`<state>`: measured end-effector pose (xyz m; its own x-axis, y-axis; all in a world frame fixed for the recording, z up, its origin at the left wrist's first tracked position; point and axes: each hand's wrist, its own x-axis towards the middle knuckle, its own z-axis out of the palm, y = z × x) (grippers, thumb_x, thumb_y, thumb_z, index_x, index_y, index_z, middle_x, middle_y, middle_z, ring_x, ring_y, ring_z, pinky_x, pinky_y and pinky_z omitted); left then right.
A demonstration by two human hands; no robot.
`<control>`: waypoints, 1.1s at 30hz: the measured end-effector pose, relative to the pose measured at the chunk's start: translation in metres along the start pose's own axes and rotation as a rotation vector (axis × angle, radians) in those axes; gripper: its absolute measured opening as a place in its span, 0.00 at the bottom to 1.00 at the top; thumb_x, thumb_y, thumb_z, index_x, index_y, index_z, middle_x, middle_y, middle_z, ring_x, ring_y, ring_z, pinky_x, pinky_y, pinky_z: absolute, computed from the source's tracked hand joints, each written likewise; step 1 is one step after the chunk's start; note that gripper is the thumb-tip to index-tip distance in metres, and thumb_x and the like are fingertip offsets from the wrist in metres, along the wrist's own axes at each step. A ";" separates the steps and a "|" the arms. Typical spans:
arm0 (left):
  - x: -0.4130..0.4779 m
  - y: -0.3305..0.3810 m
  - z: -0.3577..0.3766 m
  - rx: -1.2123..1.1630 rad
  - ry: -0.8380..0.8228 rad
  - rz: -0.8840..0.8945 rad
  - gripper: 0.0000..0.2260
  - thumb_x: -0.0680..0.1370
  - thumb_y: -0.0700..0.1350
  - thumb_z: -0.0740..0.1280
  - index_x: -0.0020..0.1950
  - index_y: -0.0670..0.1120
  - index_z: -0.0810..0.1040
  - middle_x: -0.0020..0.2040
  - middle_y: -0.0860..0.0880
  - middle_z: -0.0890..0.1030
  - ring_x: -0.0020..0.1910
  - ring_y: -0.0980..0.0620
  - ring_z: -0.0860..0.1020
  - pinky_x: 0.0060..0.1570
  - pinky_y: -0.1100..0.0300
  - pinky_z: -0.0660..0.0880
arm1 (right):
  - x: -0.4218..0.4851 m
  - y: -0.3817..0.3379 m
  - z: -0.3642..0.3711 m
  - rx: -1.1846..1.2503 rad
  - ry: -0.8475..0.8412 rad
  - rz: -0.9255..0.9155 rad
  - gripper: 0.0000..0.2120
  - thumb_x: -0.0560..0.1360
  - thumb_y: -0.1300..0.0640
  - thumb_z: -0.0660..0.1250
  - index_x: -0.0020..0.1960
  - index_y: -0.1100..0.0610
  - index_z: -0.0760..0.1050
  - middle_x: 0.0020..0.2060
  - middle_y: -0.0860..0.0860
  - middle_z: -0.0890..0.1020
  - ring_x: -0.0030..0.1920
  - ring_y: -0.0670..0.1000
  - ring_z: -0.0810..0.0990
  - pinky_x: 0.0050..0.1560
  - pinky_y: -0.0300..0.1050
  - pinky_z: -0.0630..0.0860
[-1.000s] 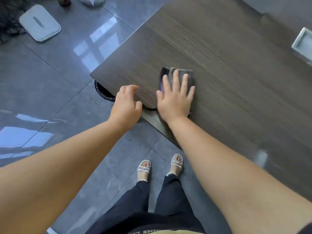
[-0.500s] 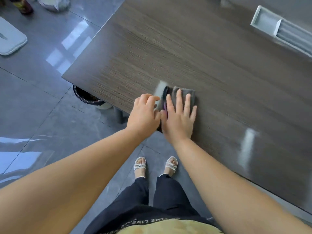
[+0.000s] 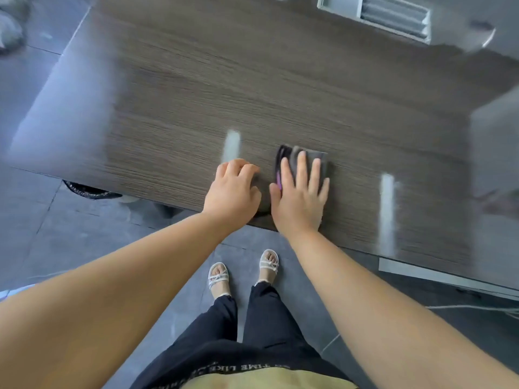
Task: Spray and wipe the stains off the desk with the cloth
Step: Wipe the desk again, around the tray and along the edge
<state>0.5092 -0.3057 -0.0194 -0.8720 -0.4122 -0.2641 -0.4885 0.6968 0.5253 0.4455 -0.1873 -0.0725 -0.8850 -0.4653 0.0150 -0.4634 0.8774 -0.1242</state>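
The grey cloth (image 3: 292,161) lay folded near the worktop (image 3: 196,108) front edge, pinned flat under the right hand (image 3: 299,200), fingers straight. Soft and light, it would likely bunch, so broad palm pressure seemed best. The left hand (image 3: 231,189) rested beside it, loosely curled, holding nothing.

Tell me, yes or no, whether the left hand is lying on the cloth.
No: the left hand rests on the bare desk beside the cloth, which only the right hand presses flat.

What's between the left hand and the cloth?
Head view: only a narrow strip of bare desk separates left hand from cloth, pressed under the right hand.
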 end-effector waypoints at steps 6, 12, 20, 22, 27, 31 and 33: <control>0.004 0.026 0.017 0.041 -0.086 0.079 0.18 0.77 0.42 0.59 0.68 0.46 0.70 0.68 0.47 0.67 0.69 0.45 0.59 0.63 0.52 0.65 | -0.042 0.137 -0.015 -0.086 -0.021 -0.469 0.21 0.79 0.47 0.55 0.70 0.49 0.69 0.72 0.53 0.67 0.72 0.60 0.63 0.67 0.64 0.64; 0.007 0.047 0.032 0.183 -0.114 0.118 0.19 0.77 0.45 0.60 0.67 0.48 0.70 0.68 0.47 0.67 0.69 0.43 0.61 0.71 0.47 0.54 | -0.022 0.117 -0.024 0.046 0.005 0.637 0.25 0.80 0.46 0.53 0.77 0.49 0.58 0.78 0.52 0.52 0.77 0.58 0.47 0.73 0.63 0.49; 0.024 0.067 0.033 0.175 -0.105 0.104 0.17 0.77 0.44 0.59 0.66 0.46 0.70 0.70 0.48 0.64 0.70 0.45 0.58 0.67 0.51 0.60 | -0.022 0.151 -0.017 -0.080 -0.052 -0.535 0.22 0.77 0.45 0.56 0.70 0.48 0.69 0.72 0.53 0.67 0.72 0.60 0.63 0.68 0.63 0.63; 0.030 0.068 0.031 0.185 -0.118 0.077 0.16 0.77 0.44 0.59 0.65 0.45 0.70 0.70 0.47 0.64 0.69 0.45 0.59 0.64 0.51 0.62 | -0.008 0.191 -0.022 -0.091 0.009 -0.277 0.22 0.77 0.46 0.55 0.69 0.50 0.69 0.72 0.54 0.68 0.71 0.61 0.65 0.65 0.66 0.66; 0.042 0.071 0.027 0.228 -0.114 -0.024 0.18 0.78 0.46 0.58 0.68 0.46 0.68 0.69 0.46 0.64 0.68 0.44 0.61 0.63 0.51 0.63 | 0.042 0.142 -0.029 0.046 -0.070 0.695 0.28 0.81 0.43 0.49 0.78 0.48 0.50 0.78 0.51 0.46 0.77 0.58 0.41 0.73 0.64 0.44; 0.055 0.083 0.027 0.246 -0.092 -0.109 0.18 0.78 0.46 0.58 0.68 0.47 0.67 0.69 0.45 0.65 0.67 0.42 0.62 0.63 0.49 0.63 | 0.034 0.084 -0.013 -0.023 -0.056 -0.047 0.27 0.78 0.42 0.52 0.75 0.48 0.61 0.77 0.53 0.57 0.76 0.60 0.53 0.71 0.64 0.53; 0.062 0.088 0.027 0.234 -0.084 -0.134 0.18 0.78 0.46 0.58 0.68 0.47 0.68 0.68 0.44 0.66 0.67 0.42 0.63 0.62 0.49 0.63 | 0.038 0.113 -0.014 -0.057 -0.080 -0.480 0.24 0.77 0.43 0.54 0.72 0.48 0.67 0.75 0.52 0.63 0.74 0.59 0.60 0.70 0.62 0.58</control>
<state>0.4113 -0.2542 -0.0110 -0.7942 -0.4665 -0.3894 -0.5851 0.7602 0.2826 0.3594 -0.1046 -0.0723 -0.5653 -0.8247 -0.0195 -0.8222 0.5652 -0.0672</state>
